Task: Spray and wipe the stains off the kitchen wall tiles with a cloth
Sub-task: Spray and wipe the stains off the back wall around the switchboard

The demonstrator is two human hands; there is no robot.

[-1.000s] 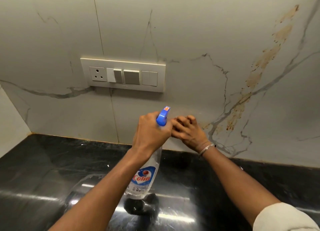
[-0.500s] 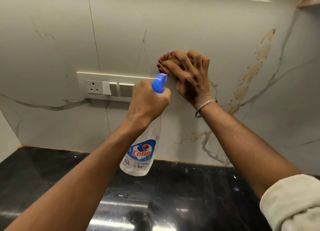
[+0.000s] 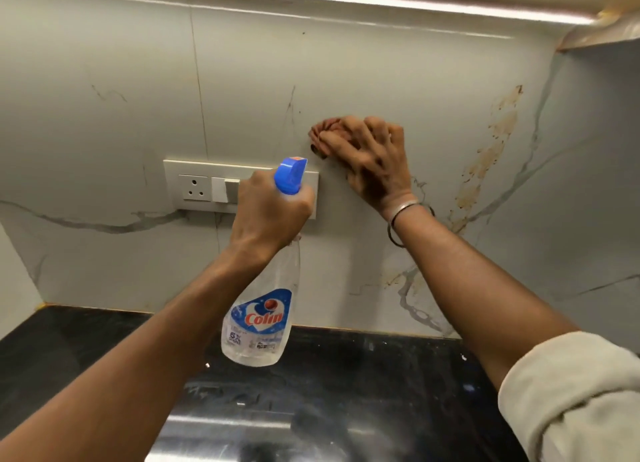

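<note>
The right hand (image 3: 372, 160) is pressing a bunched reddish-brown cloth (image 3: 323, 131) flat against the wall tiles (image 3: 104, 63), its fingers spread over the cloth, just above and to the right of the switch panel (image 3: 194, 184); a metal bangle (image 3: 403, 216) is sitting at that wrist; the left hand (image 3: 268, 216) is wrapping closed around the neck of a clear spray bottle (image 3: 259, 323) with a blue nozzle (image 3: 290, 174), holding it upright in front of the panel, above the black countertop (image 3: 381, 375); brownish stains (image 3: 485, 164) are running down the tile well to the right of the cloth, apart from it
</note>
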